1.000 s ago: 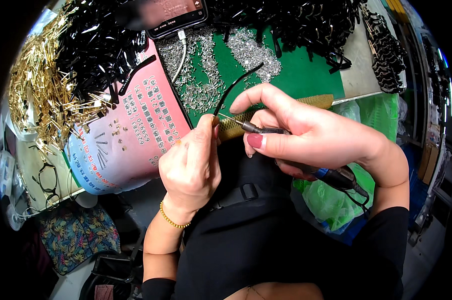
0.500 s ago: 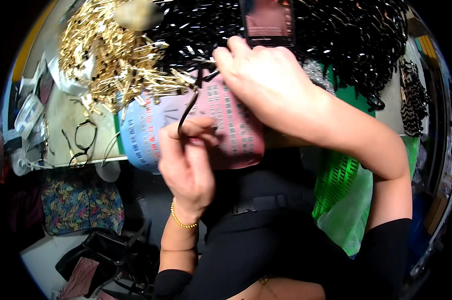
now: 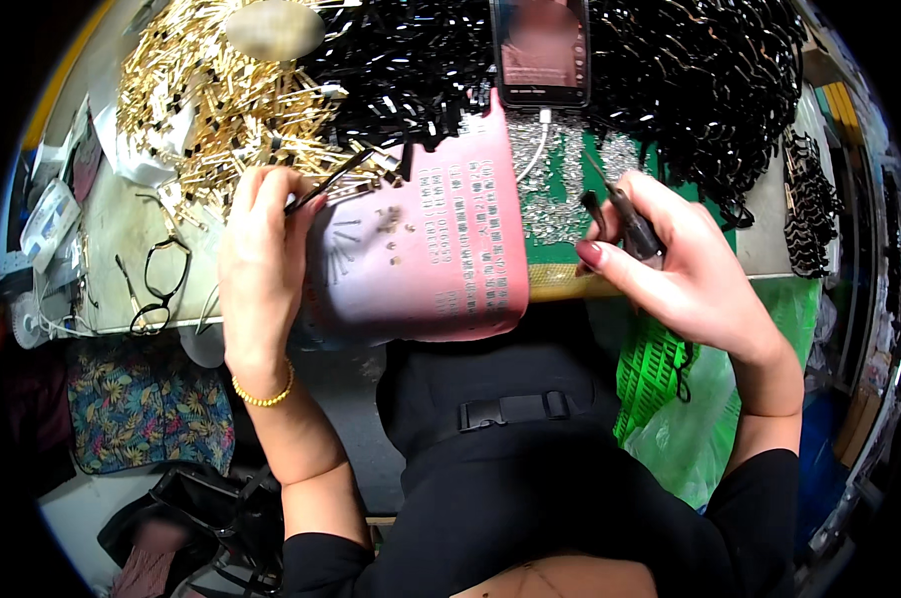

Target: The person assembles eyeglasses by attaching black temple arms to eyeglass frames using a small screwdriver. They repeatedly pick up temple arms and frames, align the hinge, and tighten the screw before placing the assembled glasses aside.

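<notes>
My left hand [image 3: 263,244] pinches a slim black eyeglass temple [image 3: 343,177] above the left part of a pink and blue printed sheet [image 3: 441,269]. In my right hand [image 3: 675,254] is a dark-handled screwdriver [image 3: 638,227], its thin shaft pointing up and away. A short curved black piece [image 3: 595,211] shows by the right fingertips; whether it is gripped too I cannot tell. Several thin dark pins [image 3: 341,249] and small round brassy bits [image 3: 395,234] rest on the sheet.
Heaped on the table are gold temples [image 3: 221,90], black strips [image 3: 401,60] and dark frame parts [image 3: 710,110]. A phone [image 3: 543,60] with a white cable stands ahead, near silvery bits [image 3: 550,194]. Black glasses [image 3: 166,279] lie left. A green basket [image 3: 650,374] is below right.
My hands have moved apart: left outward with the temple, right away from the phone to the right, now showing the screwdriver. A small black looped piece now appears over the green basket.
</notes>
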`<action>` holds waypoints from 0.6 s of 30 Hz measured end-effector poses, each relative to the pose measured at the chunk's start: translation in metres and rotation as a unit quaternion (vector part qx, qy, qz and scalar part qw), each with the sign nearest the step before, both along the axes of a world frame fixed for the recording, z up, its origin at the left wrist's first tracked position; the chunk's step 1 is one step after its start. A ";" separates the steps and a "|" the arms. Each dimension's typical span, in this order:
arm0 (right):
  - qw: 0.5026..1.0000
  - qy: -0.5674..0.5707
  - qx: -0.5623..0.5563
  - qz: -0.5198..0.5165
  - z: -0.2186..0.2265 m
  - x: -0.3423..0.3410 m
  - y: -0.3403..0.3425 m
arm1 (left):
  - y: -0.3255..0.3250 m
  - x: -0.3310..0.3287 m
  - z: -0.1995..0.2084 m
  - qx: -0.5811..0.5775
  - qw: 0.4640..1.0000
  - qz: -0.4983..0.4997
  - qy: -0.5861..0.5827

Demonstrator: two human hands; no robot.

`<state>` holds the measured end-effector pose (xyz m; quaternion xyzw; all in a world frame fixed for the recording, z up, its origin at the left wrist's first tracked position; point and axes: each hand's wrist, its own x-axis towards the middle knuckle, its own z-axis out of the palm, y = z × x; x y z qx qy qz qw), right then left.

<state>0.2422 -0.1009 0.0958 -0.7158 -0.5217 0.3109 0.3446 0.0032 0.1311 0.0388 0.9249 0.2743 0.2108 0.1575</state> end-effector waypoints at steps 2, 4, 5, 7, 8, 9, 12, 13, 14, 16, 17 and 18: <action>0.991 0.100 -0.061 -0.064 0.004 0.000 -0.014 | -0.008 -0.008 0.006 -0.016 1.000 0.009 0.012; 0.958 0.213 -0.138 -0.130 0.011 0.006 -0.026 | -0.025 -0.007 0.024 -0.069 0.998 -0.007 0.012; 0.948 0.250 -0.136 -0.141 0.009 0.007 -0.030 | -0.035 -0.005 0.039 -0.078 0.996 -0.023 0.023; 0.941 0.285 -0.118 -0.142 0.001 0.009 -0.038 | -0.047 0.004 0.041 -0.209 0.977 0.035 0.006; 0.936 0.297 -0.120 -0.149 0.000 0.010 -0.041 | -0.047 0.011 0.034 -0.206 0.978 0.019 0.008; 0.931 0.305 -0.127 -0.153 -0.002 0.012 -0.044 | -0.046 0.015 0.025 -0.198 0.980 0.006 0.016; 0.931 0.312 -0.101 -0.161 -0.012 0.014 -0.054 | -0.044 0.019 0.004 -0.283 0.959 0.007 -0.028; 0.929 0.315 -0.094 -0.167 -0.013 0.015 -0.059 | -0.045 0.022 0.001 -0.288 0.957 0.005 -0.033; 0.928 0.319 -0.088 -0.174 -0.014 0.017 -0.062 | -0.046 0.025 0.002 -0.231 0.973 -0.007 -0.030; 0.918 0.339 -0.056 -0.198 -0.017 0.016 -0.066 | -0.062 0.027 -0.002 -0.273 0.958 -0.003 -0.088; 0.912 0.349 -0.041 -0.210 -0.019 0.014 -0.067 | -0.075 0.030 -0.004 -0.294 0.949 -0.001 -0.116; 0.913 0.355 -0.007 -0.200 -0.023 0.013 -0.065 | -0.094 0.031 -0.005 -0.366 0.917 -0.087 -0.133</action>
